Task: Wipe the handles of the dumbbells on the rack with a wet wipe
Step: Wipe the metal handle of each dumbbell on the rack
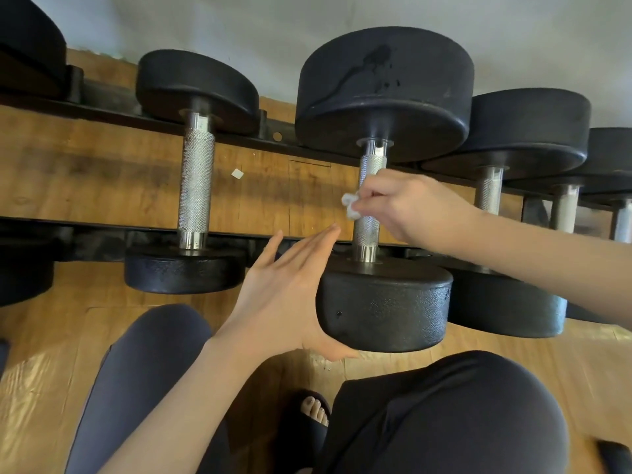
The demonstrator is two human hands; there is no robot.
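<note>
I see my right hand (407, 206) curled around a small crumpled white wet wipe (351, 205), pinching it against the knurled metal handle (367, 200) of the middle dumbbell (383, 302). The wipe sits about halfway along that handle, on its left side, touching the metal. My left hand (290, 285) is flat with fingers straight and spread, its palm pressed against the left side of that dumbbell's near black weight, thumb tucked under the weight's near edge. It grips nothing.

The dumbbell lies across the 2 black rails of the rack (102, 112), its far weight large and round, with dark wet-looking streaks on its top. To the left, well apart, a second dumbbell (195, 186) rests on the same rails with its bare handle uncovered. To the right, just beside the middle one, I count at least 2 more dumbbells, the nearest (506, 302) partly hidden behind my right forearm.

Below the rails lies a wooden floor (51, 371). Near me I see my knees in dark leggings and a foot in a dark sandal (307, 422).
</note>
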